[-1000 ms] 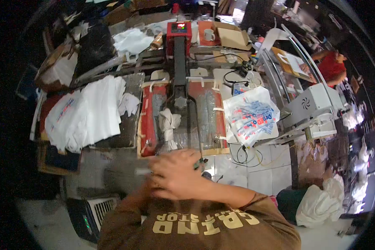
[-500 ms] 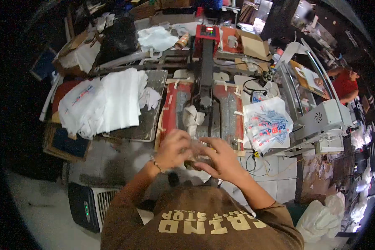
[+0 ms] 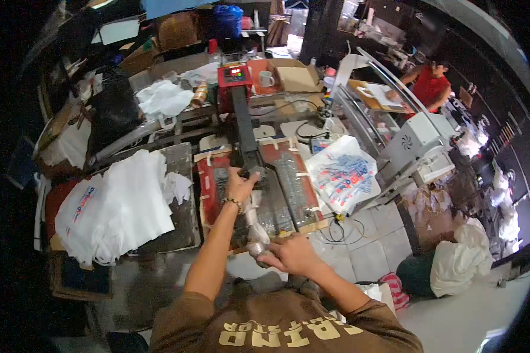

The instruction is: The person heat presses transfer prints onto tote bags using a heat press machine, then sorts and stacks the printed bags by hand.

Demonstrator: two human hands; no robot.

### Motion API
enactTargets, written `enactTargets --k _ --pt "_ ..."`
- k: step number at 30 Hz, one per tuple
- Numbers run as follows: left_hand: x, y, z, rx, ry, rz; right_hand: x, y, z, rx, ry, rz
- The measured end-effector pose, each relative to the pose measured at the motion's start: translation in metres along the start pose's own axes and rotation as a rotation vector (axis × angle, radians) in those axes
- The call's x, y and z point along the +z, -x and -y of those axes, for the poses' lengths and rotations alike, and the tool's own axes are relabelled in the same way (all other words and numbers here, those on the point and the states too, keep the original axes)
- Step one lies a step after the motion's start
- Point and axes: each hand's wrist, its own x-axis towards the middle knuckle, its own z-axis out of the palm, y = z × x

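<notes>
A heat press with a red control box point(image 3: 234, 79) and a long dark arm point(image 3: 242, 117) stands in front of me. My left hand point(image 3: 239, 186) reaches forward to the dark joint at the arm's near end, thumb and forefinger spread against it. The handle point(image 3: 255, 226), wrapped in pale cloth or tape, slopes down toward me. My right hand point(image 3: 292, 254) is closed at its rounded near end, with the thumb over it. Beneath the hands lies the press's top plate point(image 3: 275, 206), with red edges and silvery tape.
White printed bags point(image 3: 132, 197) are piled on a dark board at left. Printed sheets point(image 3: 343, 173) lie on a white surface at right, beside a machine with a grey housing point(image 3: 415, 144). A mug point(image 3: 266, 79) stands behind. A person in red point(image 3: 431, 89) works at far right.
My hands have moved apart from near each other. The left has gone forward to the press joint; the right has closed on the handle end. My view has turned right and upward.
</notes>
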Motion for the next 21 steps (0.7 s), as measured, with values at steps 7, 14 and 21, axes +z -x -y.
enactTargets --k 7,14,21 --pt "0.000 0.006 -0.011 0.039 0.052 -0.100 -0.033 -0.008 -0.003 0.016 0.013 0.370" --pt "-0.005 0.012 -0.018 0.001 0.158 -0.080 -0.014 0.001 -0.021 -0.159 -0.054 0.261" --pt "-0.007 0.015 -0.016 0.004 0.142 -0.110 -0.007 0.004 -0.021 -0.154 -0.028 0.269"
